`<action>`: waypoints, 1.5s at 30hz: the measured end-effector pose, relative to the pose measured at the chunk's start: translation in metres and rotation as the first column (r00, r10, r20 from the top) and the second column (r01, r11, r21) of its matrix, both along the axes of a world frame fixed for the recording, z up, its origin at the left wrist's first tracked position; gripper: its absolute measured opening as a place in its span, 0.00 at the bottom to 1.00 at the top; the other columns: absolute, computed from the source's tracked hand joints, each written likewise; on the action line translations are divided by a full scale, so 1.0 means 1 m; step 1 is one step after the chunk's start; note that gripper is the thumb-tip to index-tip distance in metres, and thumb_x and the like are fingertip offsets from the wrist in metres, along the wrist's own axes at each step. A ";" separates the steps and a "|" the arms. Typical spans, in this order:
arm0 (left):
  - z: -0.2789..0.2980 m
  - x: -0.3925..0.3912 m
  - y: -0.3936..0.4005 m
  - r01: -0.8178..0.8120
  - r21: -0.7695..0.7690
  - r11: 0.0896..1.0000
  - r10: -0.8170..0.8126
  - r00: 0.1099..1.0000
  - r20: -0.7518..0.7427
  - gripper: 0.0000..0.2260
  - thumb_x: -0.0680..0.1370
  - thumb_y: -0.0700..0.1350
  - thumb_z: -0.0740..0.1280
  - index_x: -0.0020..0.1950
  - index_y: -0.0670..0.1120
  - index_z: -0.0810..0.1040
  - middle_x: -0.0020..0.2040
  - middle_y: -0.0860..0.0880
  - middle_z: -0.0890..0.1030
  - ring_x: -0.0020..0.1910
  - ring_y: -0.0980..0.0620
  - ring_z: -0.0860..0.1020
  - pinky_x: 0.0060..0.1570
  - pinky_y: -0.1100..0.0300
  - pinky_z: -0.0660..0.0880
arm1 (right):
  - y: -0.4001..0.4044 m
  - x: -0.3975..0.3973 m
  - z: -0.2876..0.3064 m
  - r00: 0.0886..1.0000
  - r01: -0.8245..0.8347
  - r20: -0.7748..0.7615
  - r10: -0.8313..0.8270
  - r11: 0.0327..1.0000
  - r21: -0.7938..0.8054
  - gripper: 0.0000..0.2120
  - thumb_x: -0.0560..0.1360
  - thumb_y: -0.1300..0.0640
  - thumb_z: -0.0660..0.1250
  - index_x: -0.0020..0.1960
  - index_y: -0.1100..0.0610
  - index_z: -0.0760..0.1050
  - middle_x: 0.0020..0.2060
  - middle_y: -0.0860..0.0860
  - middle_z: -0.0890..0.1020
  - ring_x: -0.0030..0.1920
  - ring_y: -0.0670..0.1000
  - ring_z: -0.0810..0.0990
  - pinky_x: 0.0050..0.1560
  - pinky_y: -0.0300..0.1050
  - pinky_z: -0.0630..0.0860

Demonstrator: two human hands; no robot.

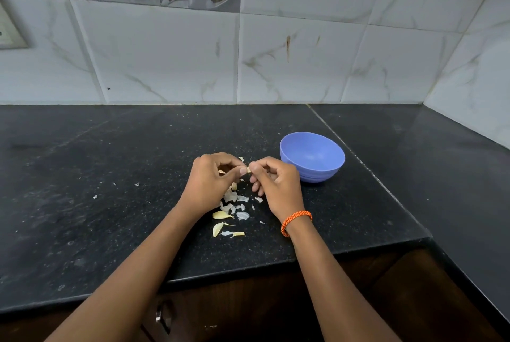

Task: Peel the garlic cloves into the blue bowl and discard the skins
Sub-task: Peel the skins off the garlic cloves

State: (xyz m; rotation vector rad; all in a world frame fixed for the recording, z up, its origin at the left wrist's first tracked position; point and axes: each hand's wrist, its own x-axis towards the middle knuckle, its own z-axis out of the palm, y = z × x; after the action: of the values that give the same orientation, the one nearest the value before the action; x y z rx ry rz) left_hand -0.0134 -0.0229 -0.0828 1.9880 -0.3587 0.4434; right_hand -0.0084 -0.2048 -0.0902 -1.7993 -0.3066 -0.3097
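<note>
My left hand (211, 180) and my right hand (276, 181) meet above the black counter, and both pinch one small garlic clove (248, 170) between their fingertips. Most of the clove is hidden by the fingers. The blue bowl (328, 169) stands just right of my right hand, and the part of its inside that I see holds nothing. Below my hands lie torn white garlic skins (237, 205) and unpeeled yellowish cloves (220, 214) in a loose heap.
The black stone counter (110, 190) runs to a tiled wall at the back and turns a corner on the right. A few skin flecks (136, 184) lie to the left. Dark wooden cabinet fronts (248, 300) sit under the counter's front edge.
</note>
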 end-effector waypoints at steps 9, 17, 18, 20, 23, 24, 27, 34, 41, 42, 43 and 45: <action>0.003 0.001 0.006 0.121 -0.303 0.945 -0.179 0.969 -0.169 0.05 0.81 0.39 0.75 0.50 0.38 0.88 0.46 0.39 0.87 0.43 0.46 0.85 0.50 0.54 0.85 | -0.002 0.000 0.002 0.992 -0.110 -0.047 0.117 0.986 0.125 0.11 0.85 0.58 0.67 0.49 0.63 0.84 0.36 0.57 0.85 0.34 0.55 0.83 0.38 0.47 0.82; 0.002 0.004 0.007 -0.007 -0.168 0.986 -0.010 0.994 -0.105 0.02 0.80 0.41 0.76 0.48 0.45 0.90 0.41 0.49 0.88 0.40 0.49 0.86 0.45 0.56 0.83 | 0.000 0.002 0.000 0.993 -0.099 -0.058 0.105 0.990 0.102 0.13 0.83 0.69 0.63 0.56 0.59 0.85 0.44 0.55 0.87 0.44 0.53 0.87 0.47 0.46 0.85; 0.001 0.004 0.008 -0.062 -0.102 0.993 0.056 0.996 -0.064 0.02 0.80 0.42 0.77 0.48 0.47 0.90 0.41 0.51 0.88 0.40 0.50 0.86 0.46 0.55 0.83 | 0.001 0.002 0.000 0.994 -0.085 -0.056 0.091 0.992 0.098 0.14 0.82 0.70 0.64 0.58 0.58 0.85 0.47 0.54 0.88 0.46 0.52 0.88 0.49 0.46 0.86; 0.000 0.004 0.006 -0.141 -0.001 0.990 0.141 0.990 0.023 0.02 0.79 0.43 0.78 0.48 0.50 0.90 0.42 0.54 0.87 0.41 0.53 0.85 0.46 0.55 0.82 | 0.003 0.001 0.000 0.998 -0.047 -0.035 0.051 0.995 0.089 0.12 0.80 0.67 0.69 0.59 0.56 0.85 0.49 0.51 0.88 0.49 0.51 0.88 0.51 0.47 0.86; 0.000 0.000 -0.001 -0.123 0.033 0.992 0.120 0.990 0.074 0.02 0.79 0.43 0.78 0.47 0.50 0.90 0.43 0.57 0.87 0.41 0.55 0.85 0.45 0.54 0.83 | 0.005 0.000 0.001 1.000 0.012 0.011 -0.013 0.999 0.053 0.07 0.77 0.59 0.78 0.54 0.56 0.84 0.45 0.50 0.87 0.47 0.50 0.87 0.48 0.47 0.87; 0.000 -0.001 -0.003 -0.106 0.028 0.994 0.103 0.992 0.075 0.03 0.79 0.42 0.78 0.47 0.49 0.90 0.42 0.58 0.88 0.40 0.56 0.86 0.44 0.54 0.83 | 0.005 -0.001 0.002 1.000 0.019 0.005 -0.019 0.997 0.071 0.08 0.76 0.58 0.80 0.52 0.57 0.84 0.44 0.51 0.87 0.46 0.51 0.88 0.47 0.46 0.87; -0.001 -0.002 -0.005 -0.049 -0.037 0.998 0.051 0.998 0.046 0.02 0.81 0.42 0.77 0.48 0.47 0.90 0.40 0.55 0.88 0.40 0.55 0.87 0.45 0.52 0.86 | 0.002 -0.001 0.003 0.998 0.005 -0.059 0.004 0.987 0.160 0.08 0.75 0.59 0.80 0.51 0.60 0.84 0.42 0.54 0.88 0.42 0.53 0.89 0.46 0.45 0.86; 0.000 -0.002 -0.008 0.084 -0.255 0.963 -0.094 0.995 -0.023 0.03 0.81 0.39 0.76 0.51 0.40 0.89 0.43 0.45 0.89 0.44 0.43 0.89 0.49 0.50 0.87 | -0.003 -0.002 0.005 0.994 -0.056 -0.082 0.078 0.967 0.248 0.05 0.80 0.62 0.74 0.51 0.64 0.86 0.38 0.58 0.88 0.40 0.58 0.88 0.45 0.48 0.87; 0.000 -0.001 -0.004 0.110 -0.329 0.938 -0.145 0.986 -0.086 0.04 0.81 0.37 0.75 0.50 0.36 0.88 0.42 0.39 0.88 0.42 0.39 0.88 0.47 0.53 0.86 | -0.005 0.000 0.003 0.994 -0.100 -0.029 0.109 0.970 0.222 0.04 0.81 0.66 0.72 0.51 0.65 0.85 0.38 0.59 0.87 0.38 0.54 0.85 0.43 0.47 0.84; 0.000 -0.001 -0.004 0.113 -0.330 0.937 -0.150 0.985 -0.089 0.04 0.81 0.37 0.75 0.50 0.36 0.88 0.42 0.39 0.88 0.42 0.39 0.88 0.46 0.53 0.86 | -0.005 0.000 0.003 0.992 -0.106 -0.038 0.117 0.970 0.219 0.04 0.81 0.66 0.71 0.51 0.65 0.85 0.38 0.58 0.86 0.37 0.53 0.85 0.42 0.46 0.84; 0.000 -0.001 -0.003 0.116 -0.337 0.934 -0.156 0.983 -0.094 0.04 0.81 0.37 0.75 0.50 0.35 0.88 0.42 0.38 0.87 0.42 0.39 0.88 0.47 0.52 0.86 | -0.004 0.000 0.002 0.991 -0.110 -0.049 0.123 0.971 0.212 0.04 0.81 0.66 0.70 0.51 0.65 0.84 0.37 0.58 0.86 0.37 0.52 0.84 0.42 0.45 0.83; 0.000 0.000 -0.003 0.128 -0.358 0.925 -0.177 0.979 -0.107 0.04 0.81 0.36 0.75 0.50 0.35 0.87 0.42 0.37 0.87 0.41 0.39 0.87 0.47 0.51 0.87 | -0.002 0.002 0.001 0.992 -0.093 -0.070 0.107 0.979 0.180 0.06 0.82 0.66 0.68 0.49 0.64 0.84 0.35 0.55 0.84 0.36 0.50 0.82 0.39 0.44 0.80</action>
State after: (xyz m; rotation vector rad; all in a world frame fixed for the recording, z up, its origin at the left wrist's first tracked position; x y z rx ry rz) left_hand -0.0134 -0.0260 -0.0827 1.6192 -0.3208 0.2487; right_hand -0.0068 -0.2069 -0.0892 -1.6113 -0.3029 -0.1870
